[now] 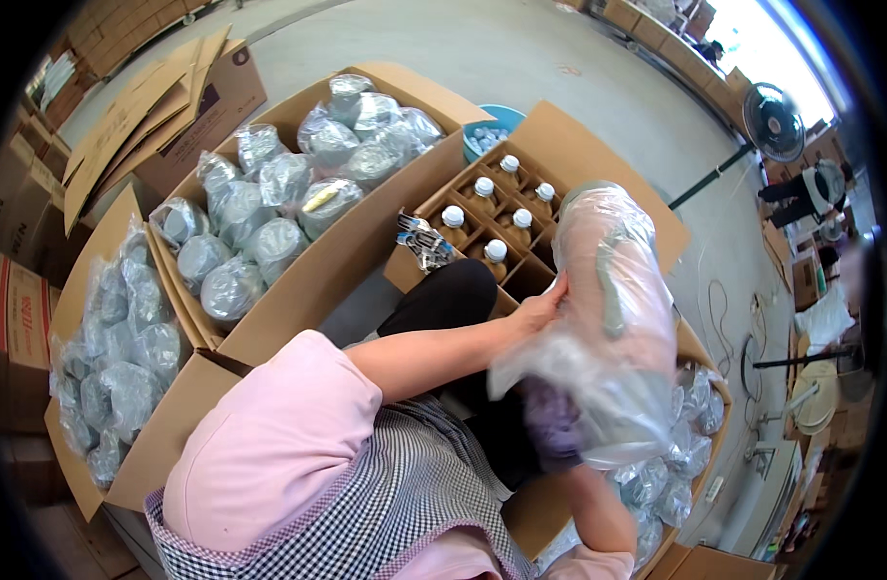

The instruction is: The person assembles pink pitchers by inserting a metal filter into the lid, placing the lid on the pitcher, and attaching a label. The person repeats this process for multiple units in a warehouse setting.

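Note:
A large rounded bundle in a clear plastic bag [622, 290] is held up in front of me, its contents blurred pinkish behind the film. My left hand [540, 311] is closed on the bundle's left edge. At the bag's loose, crumpled lower end is my right hand [552, 425] in a purple glove; motion smears its fingers, so their grip is unclear. Just beyond my left hand stands an open carton [598, 145] with cardboard dividers. Several brown bottles [482, 195] with white caps stand upright in its compartments.
Plastic-wrapped round containers fill a long carton [308, 280] at left. Another carton [81, 290] beside it and one [719, 382] at right hold more wrapped items. A blue tub [501, 114] stands behind the bottles. A fan [772, 121] and a person [815, 184] are farther right.

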The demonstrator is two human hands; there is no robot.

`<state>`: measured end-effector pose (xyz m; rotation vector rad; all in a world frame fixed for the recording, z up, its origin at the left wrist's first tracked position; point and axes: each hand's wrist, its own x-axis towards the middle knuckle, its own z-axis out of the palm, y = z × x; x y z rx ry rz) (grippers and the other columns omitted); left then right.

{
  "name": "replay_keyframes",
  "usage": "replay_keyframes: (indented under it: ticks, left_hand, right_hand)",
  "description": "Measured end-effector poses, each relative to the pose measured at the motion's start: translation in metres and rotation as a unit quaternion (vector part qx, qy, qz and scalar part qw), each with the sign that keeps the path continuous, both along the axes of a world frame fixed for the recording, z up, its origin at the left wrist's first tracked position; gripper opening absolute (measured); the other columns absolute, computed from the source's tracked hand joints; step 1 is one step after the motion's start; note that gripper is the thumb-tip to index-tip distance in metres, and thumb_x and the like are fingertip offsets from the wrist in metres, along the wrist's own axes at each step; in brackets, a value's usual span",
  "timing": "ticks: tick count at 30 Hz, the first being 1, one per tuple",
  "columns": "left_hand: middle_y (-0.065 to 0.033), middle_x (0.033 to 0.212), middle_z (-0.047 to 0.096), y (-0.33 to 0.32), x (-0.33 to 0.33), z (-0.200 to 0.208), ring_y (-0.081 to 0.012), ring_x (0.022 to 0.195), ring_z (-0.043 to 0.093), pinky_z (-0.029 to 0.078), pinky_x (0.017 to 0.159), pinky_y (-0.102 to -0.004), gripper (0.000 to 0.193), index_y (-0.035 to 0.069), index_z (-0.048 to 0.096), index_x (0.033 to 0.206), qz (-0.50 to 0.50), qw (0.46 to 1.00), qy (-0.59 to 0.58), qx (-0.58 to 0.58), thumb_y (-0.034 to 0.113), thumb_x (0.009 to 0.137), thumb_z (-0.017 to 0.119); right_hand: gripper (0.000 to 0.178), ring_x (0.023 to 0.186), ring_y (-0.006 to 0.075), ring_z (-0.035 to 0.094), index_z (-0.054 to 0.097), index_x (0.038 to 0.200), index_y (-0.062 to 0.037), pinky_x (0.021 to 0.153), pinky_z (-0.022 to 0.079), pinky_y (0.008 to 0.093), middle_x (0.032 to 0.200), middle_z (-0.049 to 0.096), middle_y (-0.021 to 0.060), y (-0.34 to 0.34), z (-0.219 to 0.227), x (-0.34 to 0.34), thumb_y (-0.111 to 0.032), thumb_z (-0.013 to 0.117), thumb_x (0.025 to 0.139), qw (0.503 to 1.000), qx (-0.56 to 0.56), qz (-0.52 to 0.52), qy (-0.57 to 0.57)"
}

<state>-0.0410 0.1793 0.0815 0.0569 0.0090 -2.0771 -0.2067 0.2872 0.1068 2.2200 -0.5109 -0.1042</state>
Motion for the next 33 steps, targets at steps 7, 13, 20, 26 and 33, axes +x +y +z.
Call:
replay_keyframes:
  ticks: [7, 13, 20, 26, 33]
  left_hand:
    - [-0.0127, 0.119, 0.065, 0.017, 0.099, 0.017, -0.0229, 0.104, 0.065, 0.054, 0.093, -0.0439, 0.043, 0.003, 0.06, 0.124, 0.037, 0.986, -0.159, -0.015, 0.036, 0.096, 0.059]
    - [-0.0124, 0.122, 0.063, 0.013, 0.112, -0.007, -0.022, 0.106, 0.064, 0.054, 0.092, -0.0403, 0.042, 0.002, 0.056, 0.13, 0.052, 0.945, -0.253, -0.202, 0.026, 0.096, 0.062]
    - [-0.0091, 0.113, 0.067, 0.01, 0.114, -0.043, -0.017, 0.101, 0.064, 0.053, 0.086, -0.0323, 0.032, -0.002, 0.063, 0.119, 0.017, 0.871, -0.378, -0.315, 0.02, 0.095, 0.061]
    - [-0.0103, 0.096, 0.069, 0.072, 0.126, -0.019, -0.0188, 0.09, 0.062, 0.049, 0.084, -0.0315, 0.03, -0.004, 0.064, 0.114, 0.232, 0.707, -0.589, -0.315, 0.019, 0.095, 0.059]
    - [-0.0178, 0.12, 0.053, 0.201, 0.134, 0.014, -0.0337, 0.105, 0.06, 0.05, 0.089, -0.038, 0.064, -0.001, 0.043, 0.134, 0.256, 0.463, -0.775, -0.345, 0.024, 0.083, 0.071]
  right_hand:
    - [0.036, 0.116, 0.0314, 0.058, 0.056, 0.124, -0.0049, 0.097, 0.049, 0.0442, 0.123, 0.061, 0.0173, 0.023, 0.014, 0.005, -0.022, 0.055, 0.092, 0.785, 0.514, 0.026, -0.344]
    - [0.046, 0.122, 0.026, 0.052, 0.039, 0.143, -0.0034, 0.104, 0.043, 0.0381, 0.135, 0.052, 0.0173, -0.055, 0.102, -0.003, -0.026, 0.042, 0.103, 0.503, 0.419, -0.065, -0.753]
    - [0.043, 0.118, 0.0241, 0.055, 0.062, 0.12, 0.0004, 0.102, 0.04, 0.0362, 0.123, 0.063, 0.0154, -0.088, 0.17, 0.046, -0.031, 0.041, 0.099, 0.594, 0.555, -0.039, -0.581]
    - [0.053, 0.116, 0.0297, 0.055, 0.067, 0.112, 0.0033, 0.101, 0.04, 0.0392, 0.111, 0.064, 0.02, -0.058, 0.183, 0.064, -0.042, 0.046, 0.095, 0.705, 0.51, -0.01, -0.492]
    - [0.041, 0.086, 0.0218, 0.051, 0.067, 0.108, 0.0048, 0.079, 0.042, 0.0338, 0.086, 0.056, 0.0142, -0.06, 0.185, 0.085, -0.031, 0.054, 0.092, 0.714, 0.478, -0.1, -0.501]
